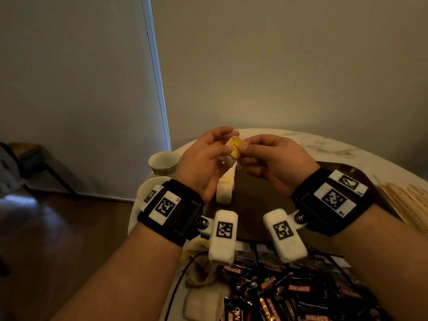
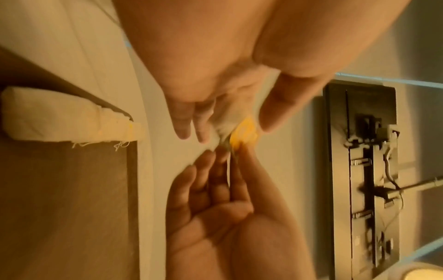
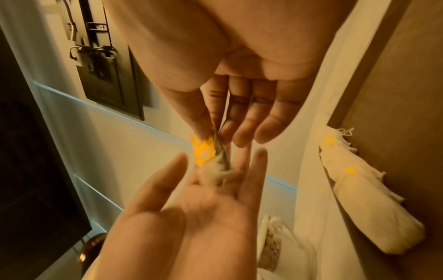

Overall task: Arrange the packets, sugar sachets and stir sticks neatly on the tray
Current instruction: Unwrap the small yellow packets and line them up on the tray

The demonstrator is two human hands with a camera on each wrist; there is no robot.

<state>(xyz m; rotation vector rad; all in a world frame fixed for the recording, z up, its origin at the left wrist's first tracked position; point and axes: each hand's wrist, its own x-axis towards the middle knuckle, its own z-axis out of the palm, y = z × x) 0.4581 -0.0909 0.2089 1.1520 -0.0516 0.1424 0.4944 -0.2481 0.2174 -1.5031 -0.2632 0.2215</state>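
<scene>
Both hands hover over the dark tray. Between them is a white tea bag with a yellow tag. My right hand pinches the tag between thumb and forefinger. My left hand is spread flat, and the bag lies on its straight fingers. A row of white tea bags lies along the tray's left edge, also in the left wrist view. Dark coffee and candy packets are heaped on the table in front of the tray. Wooden stir sticks lie to the tray's right.
Two small cups stand at the round marble table's left edge. More white tea bags and a dark cable lie at the near left. A wall runs close behind the table.
</scene>
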